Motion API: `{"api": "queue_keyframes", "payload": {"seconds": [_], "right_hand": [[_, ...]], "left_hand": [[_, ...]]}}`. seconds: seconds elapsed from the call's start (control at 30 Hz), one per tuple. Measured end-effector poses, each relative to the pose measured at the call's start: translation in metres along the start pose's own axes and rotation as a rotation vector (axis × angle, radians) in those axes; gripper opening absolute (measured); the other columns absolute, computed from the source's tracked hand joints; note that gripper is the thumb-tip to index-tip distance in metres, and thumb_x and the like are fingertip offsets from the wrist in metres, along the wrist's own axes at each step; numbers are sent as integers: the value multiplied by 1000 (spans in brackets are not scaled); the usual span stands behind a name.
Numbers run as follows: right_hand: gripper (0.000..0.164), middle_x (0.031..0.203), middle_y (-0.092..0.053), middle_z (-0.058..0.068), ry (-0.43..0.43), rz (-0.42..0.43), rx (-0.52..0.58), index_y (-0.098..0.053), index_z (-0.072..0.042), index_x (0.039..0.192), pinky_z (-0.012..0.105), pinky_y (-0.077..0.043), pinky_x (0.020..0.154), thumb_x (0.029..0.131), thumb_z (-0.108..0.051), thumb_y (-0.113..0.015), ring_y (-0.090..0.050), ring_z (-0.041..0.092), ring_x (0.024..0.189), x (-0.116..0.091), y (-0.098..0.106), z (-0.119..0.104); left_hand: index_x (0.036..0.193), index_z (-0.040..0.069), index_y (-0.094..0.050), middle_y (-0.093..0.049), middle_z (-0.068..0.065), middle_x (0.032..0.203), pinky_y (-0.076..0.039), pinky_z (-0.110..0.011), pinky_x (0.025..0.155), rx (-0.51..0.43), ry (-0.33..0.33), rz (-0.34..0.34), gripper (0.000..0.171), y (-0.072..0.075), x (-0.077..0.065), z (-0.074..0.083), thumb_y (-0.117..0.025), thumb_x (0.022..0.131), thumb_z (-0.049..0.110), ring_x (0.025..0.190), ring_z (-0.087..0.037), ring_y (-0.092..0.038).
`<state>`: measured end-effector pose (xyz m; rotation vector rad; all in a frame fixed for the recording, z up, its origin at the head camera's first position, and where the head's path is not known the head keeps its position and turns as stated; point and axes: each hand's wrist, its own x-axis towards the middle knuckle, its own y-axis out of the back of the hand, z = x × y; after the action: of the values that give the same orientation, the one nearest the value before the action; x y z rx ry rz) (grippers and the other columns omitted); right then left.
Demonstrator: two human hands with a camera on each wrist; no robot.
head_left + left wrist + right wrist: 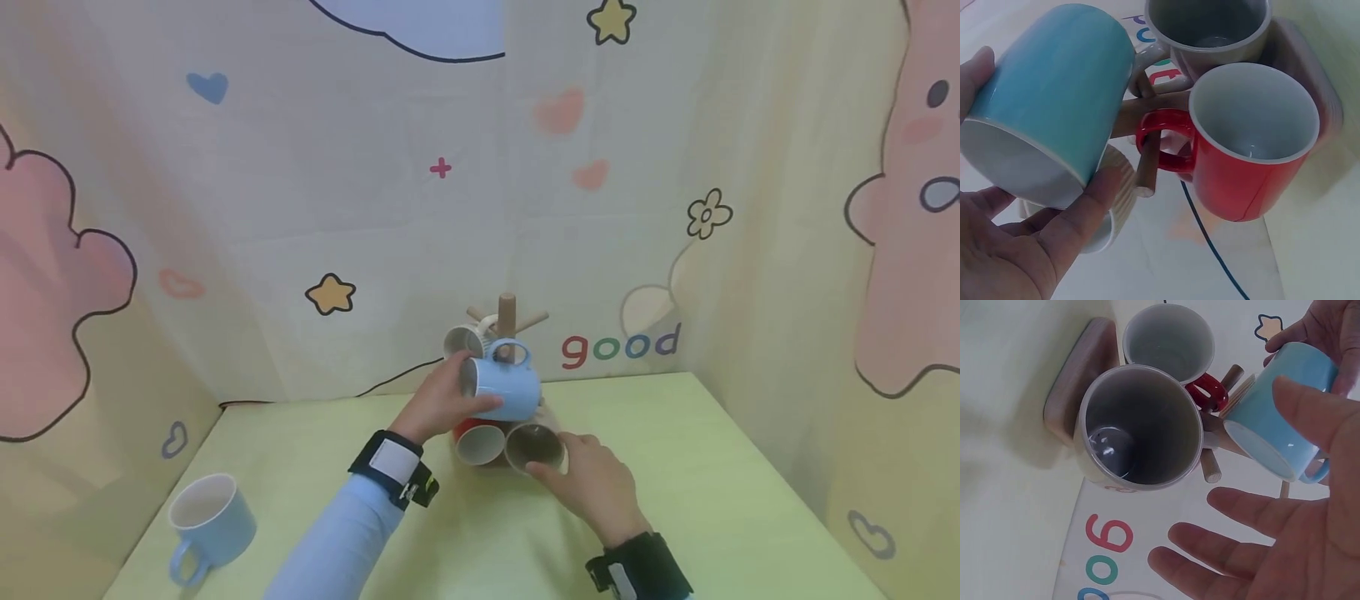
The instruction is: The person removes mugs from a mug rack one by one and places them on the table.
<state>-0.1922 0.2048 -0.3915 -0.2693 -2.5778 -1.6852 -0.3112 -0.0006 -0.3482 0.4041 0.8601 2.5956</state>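
My left hand [444, 402] grips a light blue mug [512, 392] by its body, thumb on one side and fingers on the other. The mug lies tilted on its side, handle up, in front of a wooden mug tree [507, 310]. On the lower pegs hang a red mug [1254, 156] and a greyish-beige mug [1141, 428], mouths facing outward. Beside the beige mug is my right hand [597, 482], its fingers spread and fairly straight in the right wrist view, holding nothing. A white ribbed mug [463, 340] hangs higher on the left, partly hidden behind the blue mug in the left wrist view.
Another light blue mug [213, 521] stands upright on the pale green table [750, 517] at the left front. The tree's base [1082, 381] shows behind the hanging mugs. A dark cord [397, 377] runs along the back edge, before a printed cloth backdrop [360, 183].
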Motion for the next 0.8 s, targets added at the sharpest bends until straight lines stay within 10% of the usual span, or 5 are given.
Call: {"api": "queue_keyframes", "payload": {"seconds": [0.8], "right_hand": [[65,130,-57,26,60,-11,60,-57,0,134,60,-49,84,91,-47,-66,-56,45,115,-8,0,-11]], "left_hand": [[140,14,-50,-55,-7,128,-52,-47,88,182,-82,-32,79,45,-42,1,-88,73,32,111,-26,-55]]}}
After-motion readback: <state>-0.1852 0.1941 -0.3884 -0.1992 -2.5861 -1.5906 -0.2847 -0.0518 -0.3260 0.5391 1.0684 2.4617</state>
